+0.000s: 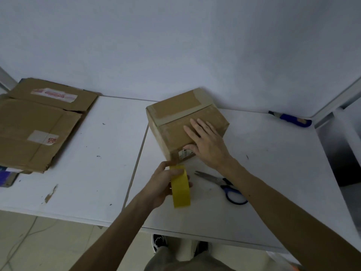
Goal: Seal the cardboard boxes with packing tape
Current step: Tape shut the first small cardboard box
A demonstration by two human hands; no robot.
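Observation:
A brown cardboard box (175, 114) stands on the white table (97, 173), tipped toward me, with strips of old tape across its upper face. My right hand (207, 142) lies flat on the box's near face, fingers straight. Just below the box's near corner, my left hand (163, 184) grips a yellow roll of packing tape (180, 187) held on edge. The roll's top sits close to the box's lower corner; whether a strip runs onto the box is hard to tell.
Blue-handled scissors (224, 184) lie shut on the table right of the roll, under my right forearm. Flattened cardboard boxes (39, 126) are stacked at the left. A blue-handled knife (293, 119) rests near the back right edge by the wall.

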